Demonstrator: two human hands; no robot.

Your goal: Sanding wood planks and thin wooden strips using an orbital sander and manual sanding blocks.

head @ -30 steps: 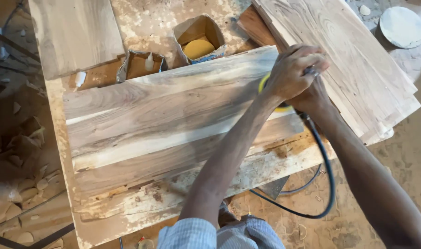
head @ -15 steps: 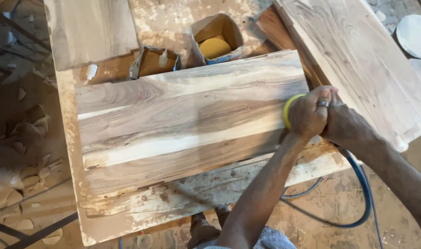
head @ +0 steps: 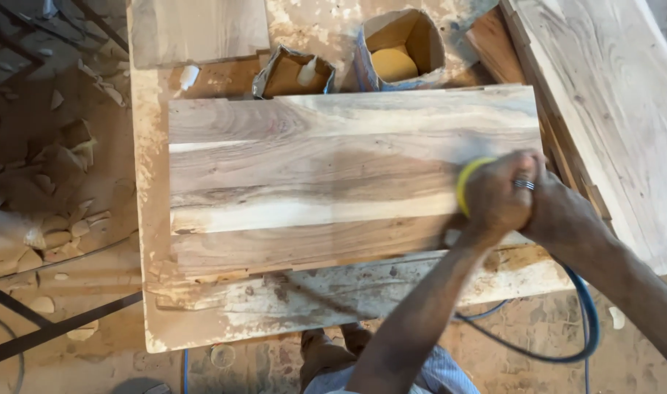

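Observation:
A wide wooden panel (head: pixel 326 175) with light and dark grain lies flat on a dusty workbench (head: pixel 151 292). Near the panel's right end sits a sander (head: pixel 465 182) with a yellow pad; only the pad's edge shows. My left hand (head: pixel 494 197) is clamped over the top of the sander. My right hand (head: pixel 560 211), with a ring on one finger, presses beside and over the left hand on the same tool. A blue hose (head: pixel 581 328) runs from under my hands down past the bench edge.
Two open cardboard boxes (head: pixel 399 51) stand behind the panel, one holding a yellow disc. A stack of wooden boards (head: pixel 603 95) lies at the right. Another board (head: pixel 195 29) rests at the back left. Wood scraps (head: pixel 49 182) litter the floor at the left.
Both hands and the sander have moved down the panel's right end, from its far edge toward its near edge. The camera view has moved closer and shifted.

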